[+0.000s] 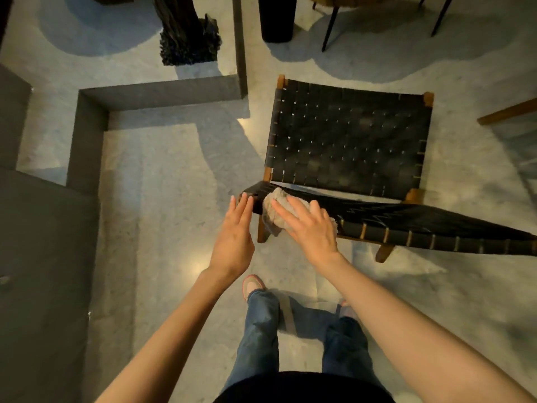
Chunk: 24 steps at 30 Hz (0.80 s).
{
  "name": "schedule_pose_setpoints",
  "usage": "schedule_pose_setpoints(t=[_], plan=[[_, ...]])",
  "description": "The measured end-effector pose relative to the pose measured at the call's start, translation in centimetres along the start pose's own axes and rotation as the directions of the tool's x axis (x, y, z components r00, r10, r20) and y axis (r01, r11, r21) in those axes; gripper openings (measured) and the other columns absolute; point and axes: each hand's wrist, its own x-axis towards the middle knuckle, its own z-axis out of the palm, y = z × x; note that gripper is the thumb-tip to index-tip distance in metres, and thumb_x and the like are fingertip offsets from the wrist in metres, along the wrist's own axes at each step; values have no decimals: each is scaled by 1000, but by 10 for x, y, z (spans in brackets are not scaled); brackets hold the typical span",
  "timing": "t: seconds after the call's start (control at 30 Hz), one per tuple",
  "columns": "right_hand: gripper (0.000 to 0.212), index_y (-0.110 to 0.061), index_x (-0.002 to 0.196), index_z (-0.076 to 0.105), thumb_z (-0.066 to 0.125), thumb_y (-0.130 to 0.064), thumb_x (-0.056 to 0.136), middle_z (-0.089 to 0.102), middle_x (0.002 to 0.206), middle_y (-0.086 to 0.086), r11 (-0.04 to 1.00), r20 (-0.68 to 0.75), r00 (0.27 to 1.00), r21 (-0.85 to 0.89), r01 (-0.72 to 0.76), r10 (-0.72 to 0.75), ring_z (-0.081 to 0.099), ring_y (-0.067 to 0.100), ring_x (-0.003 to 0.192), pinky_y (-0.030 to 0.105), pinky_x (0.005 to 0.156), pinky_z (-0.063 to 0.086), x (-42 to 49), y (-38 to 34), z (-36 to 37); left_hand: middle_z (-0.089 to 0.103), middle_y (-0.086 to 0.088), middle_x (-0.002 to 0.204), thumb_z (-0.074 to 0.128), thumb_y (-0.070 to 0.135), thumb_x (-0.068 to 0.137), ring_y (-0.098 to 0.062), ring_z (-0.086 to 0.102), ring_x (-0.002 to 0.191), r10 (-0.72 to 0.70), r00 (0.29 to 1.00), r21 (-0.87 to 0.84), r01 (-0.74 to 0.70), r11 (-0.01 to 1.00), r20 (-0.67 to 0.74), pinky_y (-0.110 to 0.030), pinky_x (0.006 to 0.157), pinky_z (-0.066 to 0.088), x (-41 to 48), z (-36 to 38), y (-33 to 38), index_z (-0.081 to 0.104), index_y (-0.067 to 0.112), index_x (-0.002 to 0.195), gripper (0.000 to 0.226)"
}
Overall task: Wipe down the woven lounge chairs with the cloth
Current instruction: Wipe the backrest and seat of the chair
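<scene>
The left hand (234,228) has straight, released fingers, their tips touching the left end of the chair (348,141) back's near top edge. Just right, the bunched cloth (276,212) lies on that edge, pressed under the right hand (308,226), fingers flat, grasping nothing.

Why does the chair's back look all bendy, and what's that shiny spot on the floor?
Head view: the wide-angle lens bows the backrest as it nears the picture's edge. Head view too: the bright spot is light glaring off the glossy floor, and soft dark shadows spread under the far furniture.
</scene>
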Motion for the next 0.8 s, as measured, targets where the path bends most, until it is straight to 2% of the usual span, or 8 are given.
schedule_pose_setpoints(t=[0.1,0.2,0.3,0.43,0.63,0.7,0.8], plan=[[92,-31,141,45,87,-13,62,58,129,6,999,10,1000,40,-24,24,52,23,76,31,58,46,-27,37,8,-5,1,159,45,-3,93,-12,-21,135,2,998,86,-7,996,61,-37,115,27,4,18,30,8,20,151,73],[95,-30,142,42,87,-11,60,55,129,7,998,13,999,53,-46,46,50,24,77,32,58,44,-64,88,14,-7,2,159,41,-1,95,-14,-22,138,25,993,90,-36,995,114,-35,117,18,7,45,71,6,22,151,70],[88,-29,138,49,86,-9,61,58,126,7,995,-27,996,54,-83,85,51,26,75,33,57,43,-107,154,19,-8,0,159,42,0,96,-17,-19,142,70,986,93,-85,992,153,-34,118,6,11,80,122,5,21,151,70],[81,-31,138,49,83,-12,67,55,132,6,980,34,980,38,-195,194,52,28,87,39,68,47,-165,239,17,-12,-1,159,41,8,98,-23,-20,143,131,970,129,-159,979,203,-37,117,4,15,129,204,7,27,151,66],[61,-36,139,46,67,-21,84,47,141,0,923,77,921,17,-384,382,46,27,101,36,77,35,-218,330,6,-15,-6,158,39,23,100,-37,-24,140,219,898,220,-318,922,381,-44,108,-14,24,192,311,6,38,149,62],[60,-36,135,51,71,-21,80,50,138,-1,909,43,908,5,-416,416,45,28,101,37,76,35,-226,346,2,-15,-7,158,36,26,100,-43,-24,138,194,885,277,-331,902,424,-47,104,-19,25,208,332,3,39,149,61],[63,-31,125,61,79,-15,66,53,134,2,889,-101,883,51,-455,458,41,30,97,39,74,35,-245,368,4,-12,-11,158,36,31,99,-49,-21,137,126,897,369,-298,880,424,-53,101,-23,25,222,345,-3,38,149,64]])
